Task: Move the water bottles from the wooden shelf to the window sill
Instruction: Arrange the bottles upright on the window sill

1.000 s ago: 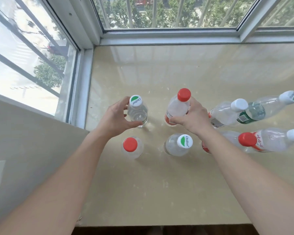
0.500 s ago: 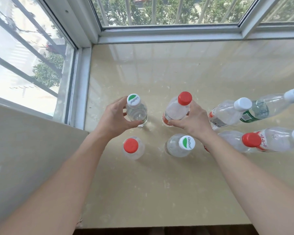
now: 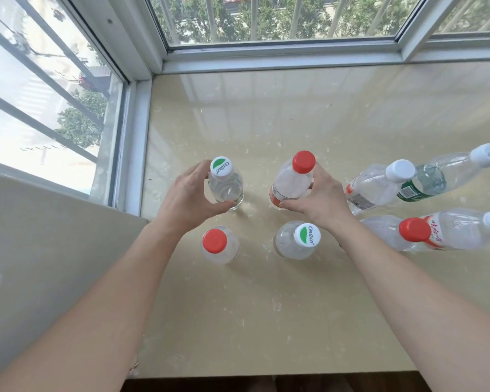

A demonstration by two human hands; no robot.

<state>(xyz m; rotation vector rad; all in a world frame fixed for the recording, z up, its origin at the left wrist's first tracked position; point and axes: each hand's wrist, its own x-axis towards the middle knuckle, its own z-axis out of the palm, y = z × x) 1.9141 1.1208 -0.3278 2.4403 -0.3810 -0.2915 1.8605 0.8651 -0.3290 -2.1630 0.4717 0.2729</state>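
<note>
Left hand (image 3: 187,202) grips the upright far Cestbon bottle (image 3: 225,183) at its 2 o'clock; right hand (image 3: 320,203) grips the upright red-capped bottle (image 3: 290,181) at 10

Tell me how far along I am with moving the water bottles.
Done: six other bottles stand on the window sill. In hand: the left hand grips a green-capped bottle and the right hand a red-capped bottle, both with bases at the sill, not yet released. Left: letting go; the wooden shelf is out of view, so any remaining bottles cannot be counted.
</note>
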